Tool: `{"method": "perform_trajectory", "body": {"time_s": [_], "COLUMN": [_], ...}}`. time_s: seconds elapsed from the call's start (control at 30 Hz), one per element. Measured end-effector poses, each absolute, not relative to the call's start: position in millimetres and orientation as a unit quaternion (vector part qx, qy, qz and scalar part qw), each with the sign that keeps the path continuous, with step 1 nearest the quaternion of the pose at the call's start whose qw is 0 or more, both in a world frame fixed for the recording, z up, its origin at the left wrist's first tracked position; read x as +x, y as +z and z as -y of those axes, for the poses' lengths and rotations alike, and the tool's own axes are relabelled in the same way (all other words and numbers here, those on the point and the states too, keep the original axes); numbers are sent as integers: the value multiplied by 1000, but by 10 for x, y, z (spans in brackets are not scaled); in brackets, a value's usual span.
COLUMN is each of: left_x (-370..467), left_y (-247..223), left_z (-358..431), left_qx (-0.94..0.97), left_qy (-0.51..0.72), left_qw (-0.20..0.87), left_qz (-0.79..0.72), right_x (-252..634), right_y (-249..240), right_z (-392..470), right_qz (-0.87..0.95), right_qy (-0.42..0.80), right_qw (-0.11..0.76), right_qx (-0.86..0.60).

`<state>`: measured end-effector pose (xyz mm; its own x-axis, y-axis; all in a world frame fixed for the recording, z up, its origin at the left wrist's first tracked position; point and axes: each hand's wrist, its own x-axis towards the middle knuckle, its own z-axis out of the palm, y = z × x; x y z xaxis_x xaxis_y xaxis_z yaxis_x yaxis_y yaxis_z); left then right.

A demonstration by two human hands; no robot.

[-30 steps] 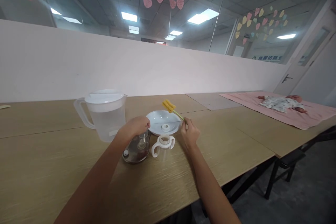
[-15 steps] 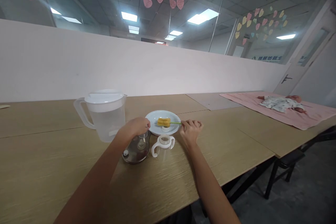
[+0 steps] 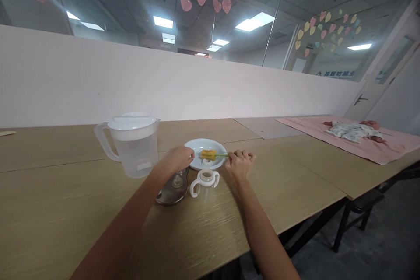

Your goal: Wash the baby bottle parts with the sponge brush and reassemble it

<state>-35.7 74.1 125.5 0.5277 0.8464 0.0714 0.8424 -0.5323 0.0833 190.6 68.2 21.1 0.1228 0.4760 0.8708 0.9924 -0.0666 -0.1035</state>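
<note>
A sponge brush (image 3: 208, 154) with a yellow head and green handle lies level above a white plate (image 3: 193, 162). My right hand (image 3: 240, 164) is closed round the handle. At the other end, a thin stem runs to my left hand (image 3: 180, 157), whose fingers are pinched on it. A white ring (image 3: 207, 162) rests on the plate under the sponge. Nearer me stands an uncapped clear baby bottle (image 3: 205, 186) with white two-sided handles. Below my left hand is a dark brown tray (image 3: 172, 193) with a small clear piece (image 3: 177, 181) on it, partly hidden by my wrist.
A lidded plastic jug (image 3: 136, 148) of clear liquid stands to the left. At the far right a baby doll (image 3: 352, 130) in a patterned garment lies on a pink cloth (image 3: 311, 133). A white wall (image 3: 197, 87) backs the tables; a black chair (image 3: 364, 201) stands at right.
The yellow sponge has turned and shifted slightly right with the brush. Both hands keep their grip; my left hand has moved a little to the right. The view has shifted slightly.
</note>
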Motion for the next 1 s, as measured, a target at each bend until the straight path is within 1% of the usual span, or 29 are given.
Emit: {"method": "perform_trajectory", "body": {"time_s": [0.27,0.43,0.67,0.77,0.87,1.0], "left_x": [-192,-144,-169,-202,-238,-282], "left_y": [1099,1000,918,904,913,961], "left_z": [-756,-784,-849,-892,-923,-947], "left_qx": [905,919,916,915,909,893], "left_qy": [83,90,116,136,158,202], "left_qw": [-16,-29,-6,10,20,38], "left_qz": [-416,-383,-384,-380,-386,-400], "right_x": [1872,1876,1877,1880,1889,1877], "right_y": [235,214,169,169,177,180], "right_z": [-654,-672,-710,-718,-705,-667], "right_qz": [596,583,557,530,484,466], "right_qy": [-324,-285,-237,-219,-210,-217], "right_qw": [396,414,430,460,515,573], "right_qx": [-619,-638,-670,-678,-675,-639]}}
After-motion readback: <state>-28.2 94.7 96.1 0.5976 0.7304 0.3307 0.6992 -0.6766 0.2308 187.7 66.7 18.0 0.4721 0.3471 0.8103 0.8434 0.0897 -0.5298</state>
